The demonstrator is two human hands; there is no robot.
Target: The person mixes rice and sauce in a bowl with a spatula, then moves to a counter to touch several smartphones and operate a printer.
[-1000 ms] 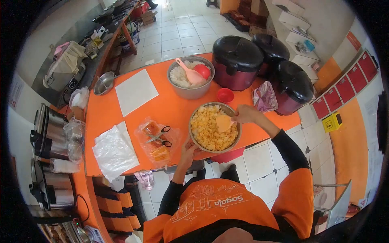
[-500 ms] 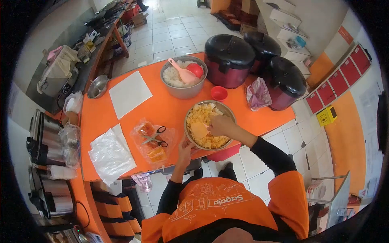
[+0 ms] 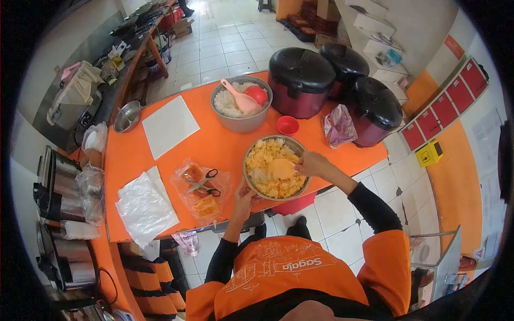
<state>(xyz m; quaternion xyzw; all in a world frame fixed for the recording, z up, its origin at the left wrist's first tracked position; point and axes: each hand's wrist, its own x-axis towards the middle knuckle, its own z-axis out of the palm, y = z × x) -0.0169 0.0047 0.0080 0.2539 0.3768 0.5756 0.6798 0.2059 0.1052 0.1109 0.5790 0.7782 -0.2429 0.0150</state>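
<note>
The right hand (image 3: 316, 164) has its grip closed on a round orange plastic rice paddle (image 3: 281, 168), whose blade lies on the yellow rice in a round steel bowl (image 3: 247, 165). The left hand (image 3: 244, 197) grips the bowl's near rim. The bowl stands at the near edge of the orange surface (image 3: 214, 144).

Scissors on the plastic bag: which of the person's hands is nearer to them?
Left. The left hand grips the near rim of the metal bowl, beside the scissors; the right hand holds the orange paddle across the bowl.
</note>
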